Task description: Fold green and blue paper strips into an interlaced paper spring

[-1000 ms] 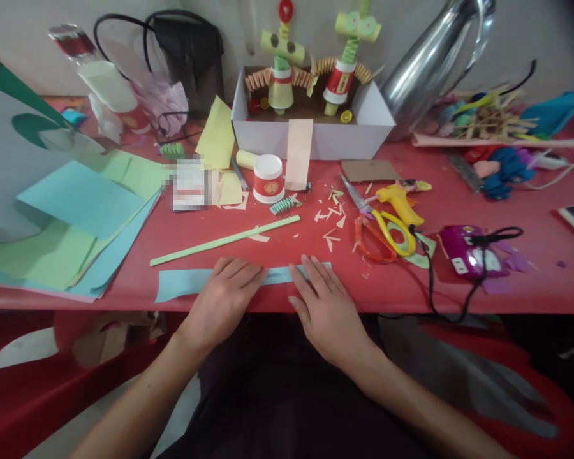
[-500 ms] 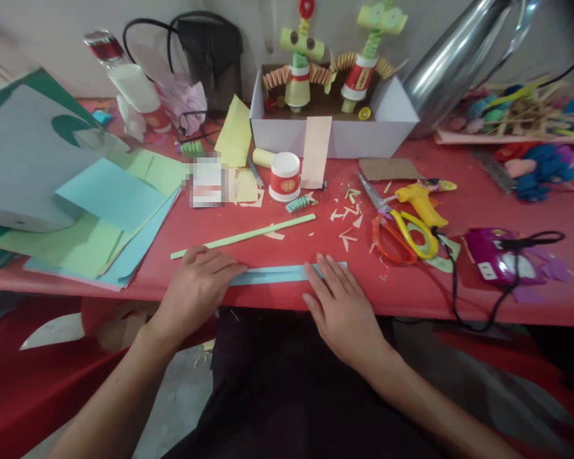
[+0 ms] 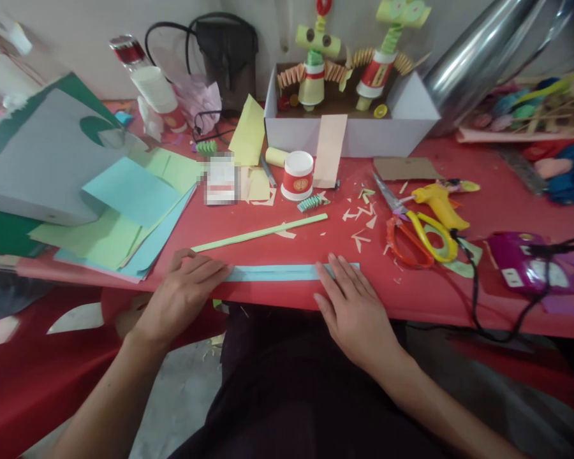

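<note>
- Two hands lie flat on one thing: my left hand [image 3: 184,290] and my right hand [image 3: 356,306] both press down, palms down and fingers spread, on a folded blue paper strip [image 3: 280,273]. Neither closes around anything.
- The strip lies along the near edge of the red surface [image 3: 459,293], its long axis running left to right, square across my body.
- My left hand covers the strip's left end; my right fingertips [image 3: 332,260] rest on its right end. The bare middle stretch shows between them.
- Both hands are on the strip, so neither is nearer; the uncovered part lies inward from each.
- Just beyond the strip, a thin green paper strip [image 3: 261,233] lies slanted, close to it but apart.
- Farther right sit scissors [image 3: 409,233] with orange and yellow handles, beside a yellow glue gun [image 3: 440,204], well clear of my right hand.
- To the left, a stack of coloured paper sheets [image 3: 119,223] lies near my left hand without touching it.
- Paper scraps [image 3: 361,220] are scattered behind my right hand.
</note>
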